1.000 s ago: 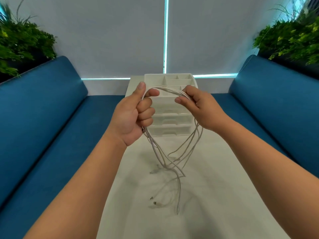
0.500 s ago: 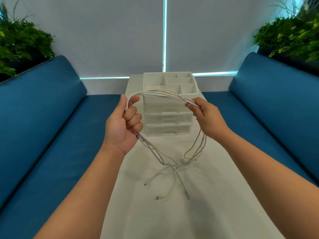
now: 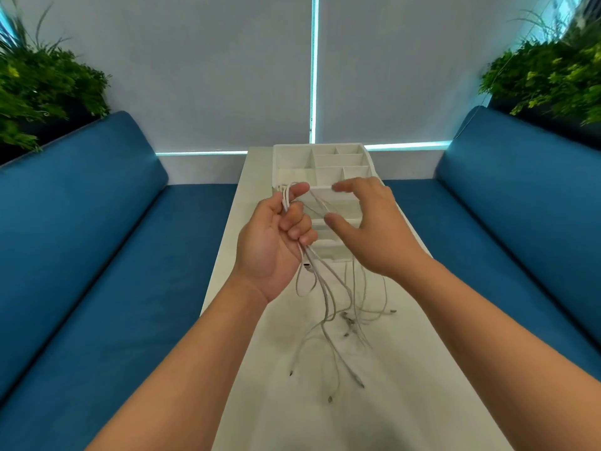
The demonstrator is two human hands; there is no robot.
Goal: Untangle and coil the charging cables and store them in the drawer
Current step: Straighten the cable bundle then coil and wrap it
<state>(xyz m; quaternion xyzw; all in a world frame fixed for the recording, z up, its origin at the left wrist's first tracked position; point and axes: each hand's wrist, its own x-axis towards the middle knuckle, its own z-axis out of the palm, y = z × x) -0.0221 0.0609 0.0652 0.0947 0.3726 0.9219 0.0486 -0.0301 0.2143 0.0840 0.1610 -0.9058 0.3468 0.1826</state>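
Now, from the head view, the left hand is up over the white desk, with its fingers curled round a bunch of white charging cables. The bunch goes up past the thumb and pokes out at the top of the fist. Below the fist, the cables hang down in long loops and loose ends. Their little plugs lie spread on the desk, near the person.

The right hand is just beside the left one, a bit to the right. Its fingers and thumb are spread wide and it holds nothing. One thin cable runs across between the two hands, but I cannot tell if the right hand touches it.

Behind the hands, farther away on the desk, stands a white drawer box. Its top has open little compartments. The drawers below are mostly hidden by the hands.

Blue sofas sit left and right of the desk, with green plants in the far corners.
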